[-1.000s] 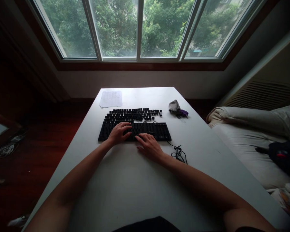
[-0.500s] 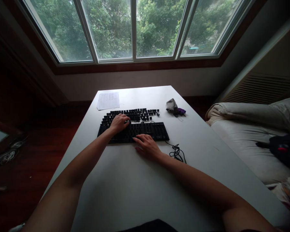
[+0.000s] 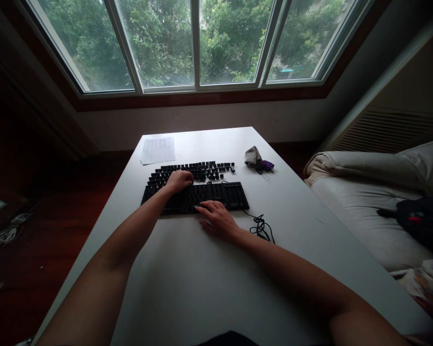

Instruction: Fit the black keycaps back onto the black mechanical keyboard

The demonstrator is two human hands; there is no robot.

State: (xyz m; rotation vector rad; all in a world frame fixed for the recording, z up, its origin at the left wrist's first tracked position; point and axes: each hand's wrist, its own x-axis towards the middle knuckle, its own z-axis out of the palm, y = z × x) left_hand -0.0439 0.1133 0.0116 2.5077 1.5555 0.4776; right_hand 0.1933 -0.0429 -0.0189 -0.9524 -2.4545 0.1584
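A black keyboard (image 3: 222,197) lies flat on the white table (image 3: 202,269), its keycaps apparently taken off. Behind it, several loose black keycaps (image 3: 173,168) are laid out in rows. My left hand (image 3: 179,181) reaches over the keyboard's back edge to the keycaps. Its fingers curl downward and together; whatever is between the fingertips is hidden. At the keyboard's front edge my right hand (image 3: 218,220) rests with fingers stretched out, the fingertips touching the keyboard and the palm by the table.
A black cable (image 3: 261,227) lies bunched right of the keyboard. Farther back are a grey cloth (image 3: 253,156), a purple item (image 3: 267,166) and a thin wire piece (image 3: 266,177). A printed sheet (image 3: 159,150) is at the back left. A sofa (image 3: 350,206) stands on the right.
My left hand's fingers have curled down more over the keycaps. My right hand stays at the keyboard's front edge. The whole view has shifted slightly.
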